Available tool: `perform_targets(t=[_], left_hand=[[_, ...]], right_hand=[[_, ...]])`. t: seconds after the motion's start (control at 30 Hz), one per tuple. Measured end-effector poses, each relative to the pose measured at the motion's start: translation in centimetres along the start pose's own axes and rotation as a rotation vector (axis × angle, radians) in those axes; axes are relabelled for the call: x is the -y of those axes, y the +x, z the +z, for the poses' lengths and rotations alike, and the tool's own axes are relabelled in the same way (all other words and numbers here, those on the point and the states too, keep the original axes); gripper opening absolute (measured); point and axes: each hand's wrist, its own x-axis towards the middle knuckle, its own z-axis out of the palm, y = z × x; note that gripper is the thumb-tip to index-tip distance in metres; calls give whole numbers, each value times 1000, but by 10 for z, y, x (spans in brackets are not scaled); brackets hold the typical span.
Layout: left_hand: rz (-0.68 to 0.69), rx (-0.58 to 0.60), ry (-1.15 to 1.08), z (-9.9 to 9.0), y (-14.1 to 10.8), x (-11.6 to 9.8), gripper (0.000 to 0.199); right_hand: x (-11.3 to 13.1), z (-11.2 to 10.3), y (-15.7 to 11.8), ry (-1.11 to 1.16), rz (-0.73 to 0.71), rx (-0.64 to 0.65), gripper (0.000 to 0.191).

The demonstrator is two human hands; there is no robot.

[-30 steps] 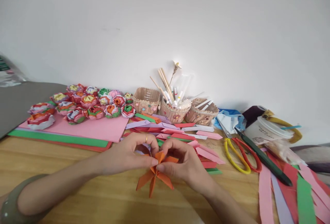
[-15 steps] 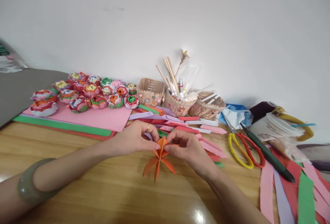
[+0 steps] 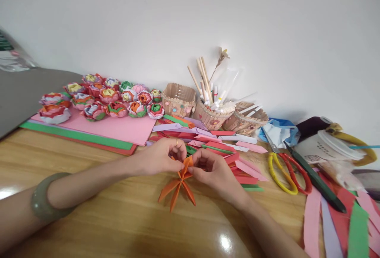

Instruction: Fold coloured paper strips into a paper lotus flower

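Observation:
Both hands meet over the wooden table around an orange folded-paper flower [image 3: 179, 188], whose pointed petals fan out toward me. My left hand [image 3: 164, 157] pinches its upper petal between thumb and fingers from the left. From the right, my right hand [image 3: 209, 167] pinches the same upper part with thumb and forefinger. Part of the flower is hidden behind the fingers. Just beyond the hands lies a pile of folded paper strips [image 3: 204, 136] in red, pink, lilac, white and green.
Several finished paper flowers [image 3: 111, 95] sit on pink paper sheets [image 3: 130, 127] at the back left. Decorated baskets [image 3: 178, 99] stand against the wall. On the right lie scissors [image 3: 282, 173], a dark green cutter [image 3: 317, 181], a lidded tub [image 3: 326, 147] and loose paper strips [image 3: 358, 226].
The orange flower has turned slightly, its lower petals swinging left and spreading. Both hands keep their pinch on it. The whole view has shifted a little.

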Motion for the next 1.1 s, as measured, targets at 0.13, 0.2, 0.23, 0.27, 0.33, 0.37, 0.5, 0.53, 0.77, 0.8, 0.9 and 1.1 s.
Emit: perform_targets(t=[0.13, 0.2, 0.23, 0.27, 0.33, 0.37, 0.5, 0.53, 0.77, 0.8, 0.9, 1.1], left_hand=[[26, -33, -4, 1, -2, 1, 8], [33, -23, -13, -1, -1, 3, 8], [38, -13, -17, -2, -1, 5, 8], [42, 0, -19, -2, 0, 6, 8], [47, 19, -16, -2, 0, 8, 7], [51, 8, -8, -1, 0, 9, 7], [114, -160, 143, 7, -5, 12, 8], [146, -208, 233, 10, -7, 13, 7], [396, -345, 665, 15, -14, 11, 5], [351, -330, 656, 15, -14, 10, 5], [384, -341, 717, 16, -15, 12, 8], [478, -304, 538, 15, -16, 15, 7]], right_hand=[[2, 0, -1, -3, -26, -65, 11], [4, 0, -1, -6, -25, -71, 13], [5, 0, -1, -9, -22, -65, 12], [6, -1, -2, -13, -19, -57, 12], [6, -1, -3, -33, -25, -53, 11], [6, 0, -3, -56, -35, -65, 11], [2, 7, -7, -290, -133, -205, 8], [1, 9, -8, -363, -172, -241, 8], [-5, 13, -11, -596, -324, -283, 10], [-6, 13, -12, -652, -357, -296, 11], [-13, 12, -12, -887, -535, -357, 14], [-13, 9, -8, -1014, -810, -415, 15]])
